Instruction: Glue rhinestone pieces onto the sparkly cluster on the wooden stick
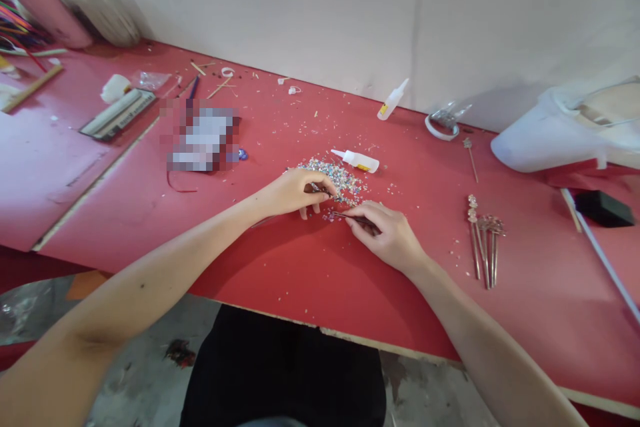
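A pile of small glittering pieces [336, 177] lies on the red table [320, 260]. At its left edge is my left hand [303, 192], thumb and forefinger pinched on a small dark object too small to name. My right hand [383, 230] is closed round dark tweezers [361, 219] just below the pile, their tips pointing left at a few loose pieces. A white glue bottle [363, 161] lies on its side at the pile's upper right. The two hands are close together but apart.
Another glue bottle [393, 100] is near the wall. Metallic hair sticks [484, 240] lie at right, below a white bucket [545, 130]. A black block [604, 208] sits far right. At left are a long box [119, 115], a pixelated object [203, 139] and a pink bottle [47, 3].
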Demonstrator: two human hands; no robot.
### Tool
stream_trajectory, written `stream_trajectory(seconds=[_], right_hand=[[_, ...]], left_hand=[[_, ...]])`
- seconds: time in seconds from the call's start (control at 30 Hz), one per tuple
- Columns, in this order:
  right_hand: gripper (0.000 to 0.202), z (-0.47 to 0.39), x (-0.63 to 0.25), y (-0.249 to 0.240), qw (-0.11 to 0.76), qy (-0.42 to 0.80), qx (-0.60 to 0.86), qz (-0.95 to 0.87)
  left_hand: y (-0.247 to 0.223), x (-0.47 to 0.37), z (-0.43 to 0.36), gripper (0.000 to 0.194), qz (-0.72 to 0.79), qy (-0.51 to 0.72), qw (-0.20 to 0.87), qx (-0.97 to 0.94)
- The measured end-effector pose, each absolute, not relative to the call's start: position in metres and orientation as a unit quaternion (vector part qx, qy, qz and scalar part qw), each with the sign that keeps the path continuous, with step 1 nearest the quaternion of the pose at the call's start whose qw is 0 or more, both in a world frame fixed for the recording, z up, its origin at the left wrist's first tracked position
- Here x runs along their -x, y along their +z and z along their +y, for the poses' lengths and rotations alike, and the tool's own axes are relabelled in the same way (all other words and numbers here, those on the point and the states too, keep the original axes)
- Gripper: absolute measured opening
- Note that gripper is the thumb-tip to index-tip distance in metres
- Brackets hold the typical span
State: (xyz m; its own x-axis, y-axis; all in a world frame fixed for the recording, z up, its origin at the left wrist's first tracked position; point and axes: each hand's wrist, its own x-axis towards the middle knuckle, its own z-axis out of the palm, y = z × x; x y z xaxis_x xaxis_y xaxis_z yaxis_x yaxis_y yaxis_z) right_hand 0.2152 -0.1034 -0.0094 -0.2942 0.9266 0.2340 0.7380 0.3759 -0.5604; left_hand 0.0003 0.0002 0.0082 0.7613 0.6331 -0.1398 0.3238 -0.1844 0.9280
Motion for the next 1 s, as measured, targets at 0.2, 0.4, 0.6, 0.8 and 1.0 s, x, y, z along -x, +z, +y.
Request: stream_trajectory(seconds=[0.2,0.4,0.6,0.8,1.0], right_hand=[[0.014,-0.1038,-0.2165,-0.0096,0.273,0.18,0.53,-0.783],[0.013,-0.1039,-0.2205,-0.0062,0.264,0.188,0.532,-0.782],[0.011,-0.1032,-0.2241,-0.0034,0.255,0.185,0.515,-0.798],[0.009,-0.1043,-0.2253,-0.004,0.244,0.181,0.496,-0.813],[0.01,-0.1047,-0.2244,-0.0054,0.242,0.174,0.493,-0.817]], left_hand=[[0.011,-0.0004,-0.0007,0.02,0.326,0.134,0.551,-0.756],[0.0098,-0.0003,0.0,0.021,0.324,0.138,0.555,-0.754],[0.0065,0.0006,0.0011,0.021,0.318,0.139,0.55,-0.76],[0.0085,-0.0003,0.0005,0.021,0.318,0.143,0.556,-0.754],[0.0095,-0.0003,0.0004,0.021,0.312,0.149,0.557,-0.755]])
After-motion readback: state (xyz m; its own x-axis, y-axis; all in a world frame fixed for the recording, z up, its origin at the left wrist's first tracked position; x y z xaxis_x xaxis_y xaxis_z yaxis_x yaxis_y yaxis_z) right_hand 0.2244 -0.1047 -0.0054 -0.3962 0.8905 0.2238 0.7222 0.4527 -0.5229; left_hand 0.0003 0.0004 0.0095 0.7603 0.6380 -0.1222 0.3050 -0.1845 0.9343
